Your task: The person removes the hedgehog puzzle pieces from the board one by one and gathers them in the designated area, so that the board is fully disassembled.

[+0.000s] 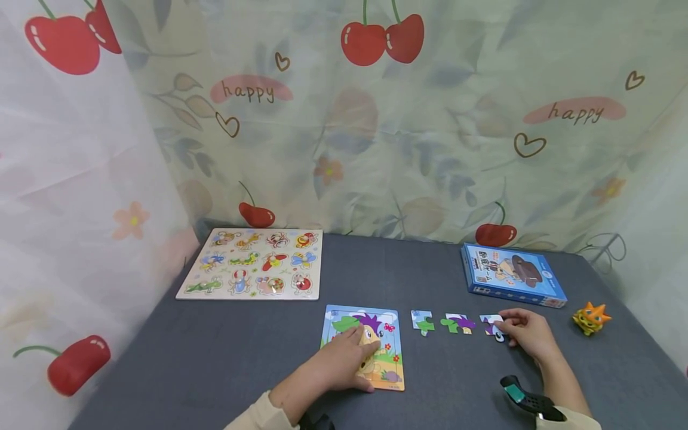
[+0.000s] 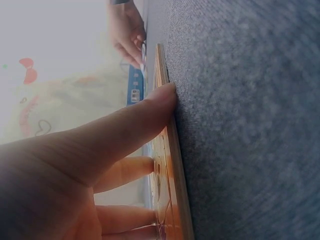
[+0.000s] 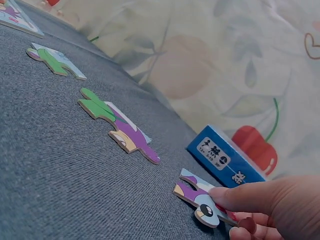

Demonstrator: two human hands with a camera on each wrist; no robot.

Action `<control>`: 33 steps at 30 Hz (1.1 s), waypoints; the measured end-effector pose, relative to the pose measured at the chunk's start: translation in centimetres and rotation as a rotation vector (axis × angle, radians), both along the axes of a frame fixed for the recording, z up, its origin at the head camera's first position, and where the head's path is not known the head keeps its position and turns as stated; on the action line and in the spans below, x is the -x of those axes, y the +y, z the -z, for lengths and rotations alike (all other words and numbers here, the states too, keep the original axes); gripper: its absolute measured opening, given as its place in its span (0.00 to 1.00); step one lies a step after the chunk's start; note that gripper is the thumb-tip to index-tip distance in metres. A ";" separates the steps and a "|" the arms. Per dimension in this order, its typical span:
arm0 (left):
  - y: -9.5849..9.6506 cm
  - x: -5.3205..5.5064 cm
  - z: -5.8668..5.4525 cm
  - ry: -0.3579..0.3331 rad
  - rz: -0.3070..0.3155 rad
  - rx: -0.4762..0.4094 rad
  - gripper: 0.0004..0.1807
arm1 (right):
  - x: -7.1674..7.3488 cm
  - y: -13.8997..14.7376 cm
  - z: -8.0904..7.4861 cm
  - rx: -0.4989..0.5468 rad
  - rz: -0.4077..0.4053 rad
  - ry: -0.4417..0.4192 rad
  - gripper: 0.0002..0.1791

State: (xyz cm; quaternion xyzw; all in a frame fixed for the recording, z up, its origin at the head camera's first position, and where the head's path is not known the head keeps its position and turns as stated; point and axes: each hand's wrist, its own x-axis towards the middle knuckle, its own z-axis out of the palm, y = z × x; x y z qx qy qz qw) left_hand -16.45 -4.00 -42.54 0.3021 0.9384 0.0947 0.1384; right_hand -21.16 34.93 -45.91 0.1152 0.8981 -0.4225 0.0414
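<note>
My left hand (image 1: 344,357) rests on a framed picture puzzle (image 1: 395,349) showing a purple-haired cartoon figure. In the left wrist view its straight fingers (image 2: 127,172) touch the puzzle's face, while the thumb lies across the wooden edge. My right hand (image 1: 529,334) pinches a jigsaw piece (image 3: 205,212) with purple, white and an eye printed on it, at the right end of a short row. Beside that piece lies a purple and green jigsaw piece (image 1: 458,323). Closer to the puzzle is a green and light-blue jigsaw piece (image 1: 422,321).
A wooden peg board with insect pictures (image 1: 249,264) lies at the back left. A blue box (image 1: 513,275) sits at the back right, with a small orange and yellow toy figure (image 1: 591,318) nearer the right edge. Patterned cloth (image 1: 349,119) hangs behind the grey table (image 1: 215,358).
</note>
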 end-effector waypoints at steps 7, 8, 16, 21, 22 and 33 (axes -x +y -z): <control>0.1 0.0 0.0 0.013 0.003 0.002 0.40 | -0.1 0.1 0.1 0.031 0.017 0.001 0.24; 0.1 0.0 0.1 0.014 0.004 0.001 0.40 | -0.1 0.2 0.1 0.038 0.021 0.001 0.24; 0.3 -0.1 0.0 0.018 0.007 -0.001 0.40 | -0.2 0.4 0.2 0.013 0.038 0.001 0.24; 0.4 -0.1 0.0 0.011 0.008 -0.005 0.40 | -0.1 0.5 0.4 -0.021 0.063 0.010 0.25; 0.4 0.0 0.0 0.012 0.007 -0.005 0.40 | -0.1 0.5 0.4 -0.020 0.068 0.010 0.25; -1.0 0.5 -0.2 -0.022 0.039 -0.027 0.42 | 0.1 -0.3 -0.1 -0.004 0.084 0.025 0.28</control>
